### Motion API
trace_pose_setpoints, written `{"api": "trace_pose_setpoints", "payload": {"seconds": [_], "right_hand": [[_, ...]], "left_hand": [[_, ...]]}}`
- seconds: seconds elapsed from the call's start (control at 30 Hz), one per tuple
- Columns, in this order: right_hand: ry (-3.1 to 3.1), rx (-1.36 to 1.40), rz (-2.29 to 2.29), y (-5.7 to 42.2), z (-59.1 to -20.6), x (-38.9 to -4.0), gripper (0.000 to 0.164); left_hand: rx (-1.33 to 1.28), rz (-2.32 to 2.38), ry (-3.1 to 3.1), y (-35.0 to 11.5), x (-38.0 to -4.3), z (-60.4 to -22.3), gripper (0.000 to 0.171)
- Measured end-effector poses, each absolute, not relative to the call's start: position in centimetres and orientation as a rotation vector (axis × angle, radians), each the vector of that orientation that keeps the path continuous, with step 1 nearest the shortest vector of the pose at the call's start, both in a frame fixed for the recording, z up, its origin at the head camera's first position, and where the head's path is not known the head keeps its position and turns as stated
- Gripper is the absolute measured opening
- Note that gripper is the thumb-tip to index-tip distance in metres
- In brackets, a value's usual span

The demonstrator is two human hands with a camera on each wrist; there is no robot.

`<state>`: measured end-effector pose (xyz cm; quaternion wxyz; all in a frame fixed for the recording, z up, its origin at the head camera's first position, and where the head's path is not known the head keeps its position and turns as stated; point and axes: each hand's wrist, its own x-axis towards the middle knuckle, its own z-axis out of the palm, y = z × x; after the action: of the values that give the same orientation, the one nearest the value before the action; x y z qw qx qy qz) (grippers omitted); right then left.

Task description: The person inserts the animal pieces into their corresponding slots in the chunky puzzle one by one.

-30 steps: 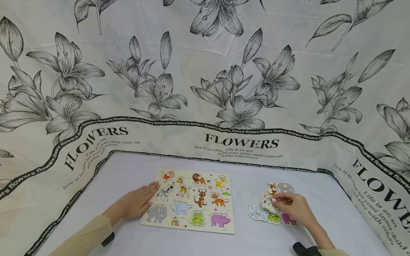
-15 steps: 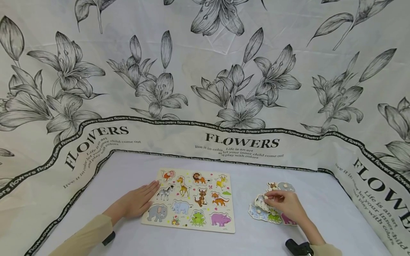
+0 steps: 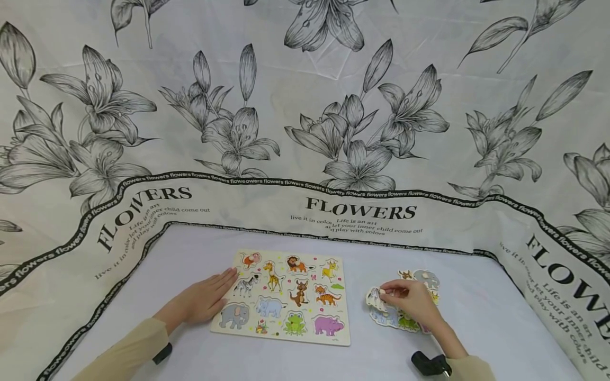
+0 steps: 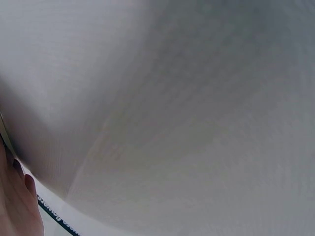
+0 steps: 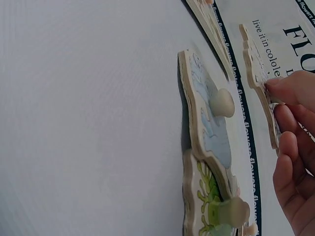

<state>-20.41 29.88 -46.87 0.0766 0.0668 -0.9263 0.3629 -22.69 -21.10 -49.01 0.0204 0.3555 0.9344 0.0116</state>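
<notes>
My right hand [image 3: 414,302] pinches a zebra puzzle piece [image 3: 375,299] by its knob, above the loose pieces to the right of the board. In the right wrist view the zebra piece [image 5: 257,81] is seen edge-on, raised off the table, with thumb and fingers at its knob. Below it lie a light-blue animal piece [image 5: 202,105] and a green frog piece [image 5: 201,196], both with round knobs. My left hand [image 3: 207,298] lies with straight fingers against the left edge of the wooden animal puzzle board [image 3: 286,297]. The left wrist view shows only part of that hand [image 4: 19,201].
Behind the right hand lie a grey elephant piece [image 3: 425,278] and a partly covered kangaroo piece [image 3: 405,274]. A white cloth [image 3: 190,248] covers the table, and a flower-printed cloth [image 3: 267,211] rises behind it. Black wrist devices [image 3: 430,364] sit below both hands.
My right hand has moved left with the zebra piece, from over the middle of the loose pieces to their left side. My left hand and the board stay in place.
</notes>
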Motion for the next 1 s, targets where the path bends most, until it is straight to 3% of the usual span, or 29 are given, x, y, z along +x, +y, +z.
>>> {"api": "trace_pose_setpoints", "payload": {"seconds": [1.0], "right_hand": [[-2.793,0.38,1.199,25.9,-48.2,-21.1,0.015]], "left_hand": [[1.111,0.031,2.902,-21.2,-22.8,-49.2,0.058]]}}
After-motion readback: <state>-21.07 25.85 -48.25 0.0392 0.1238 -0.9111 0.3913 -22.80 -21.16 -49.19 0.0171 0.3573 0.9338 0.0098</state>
